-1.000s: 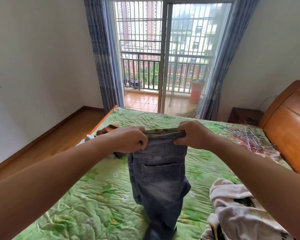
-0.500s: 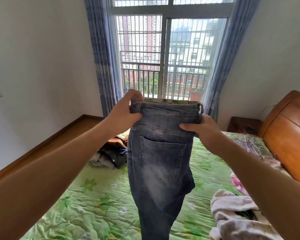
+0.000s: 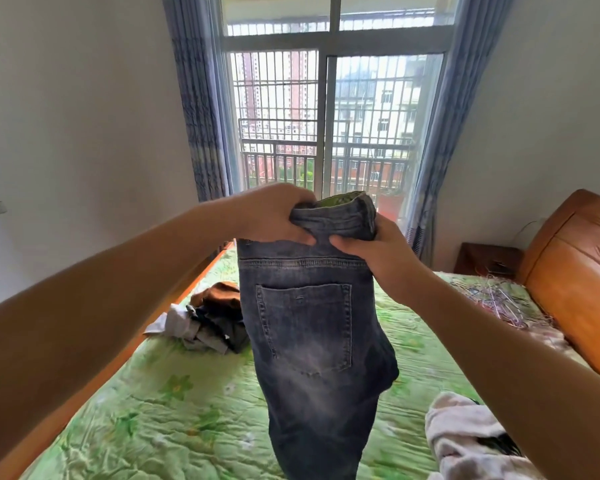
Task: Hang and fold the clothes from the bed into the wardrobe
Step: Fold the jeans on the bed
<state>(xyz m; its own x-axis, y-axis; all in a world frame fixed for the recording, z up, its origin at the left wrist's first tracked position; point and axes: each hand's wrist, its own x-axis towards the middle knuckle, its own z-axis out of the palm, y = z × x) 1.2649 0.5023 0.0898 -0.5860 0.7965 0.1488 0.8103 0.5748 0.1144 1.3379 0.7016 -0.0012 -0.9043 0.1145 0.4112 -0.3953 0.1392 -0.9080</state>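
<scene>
Jeans (image 3: 309, 323) hang by waistband (image 3: 340, 220); left hand (image 3: 274, 213), right hand (image 3: 371, 251) grip it, fingers (image 3: 298, 237) curled tight. Risk: bunched waistband skews fold; legs drag bed (image 3: 153, 410).

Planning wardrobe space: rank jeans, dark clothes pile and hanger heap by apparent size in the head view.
1. jeans, largest, though nearest the camera.
2-3. dark clothes pile and hanger heap look alike; not ranked.

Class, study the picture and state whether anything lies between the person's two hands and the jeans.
Nothing visible does. The left hand and the right hand both grip the jeans directly at the waistband, holding them up over the bed. The wardrobe is out of view, so the way there cannot be judged.
</scene>
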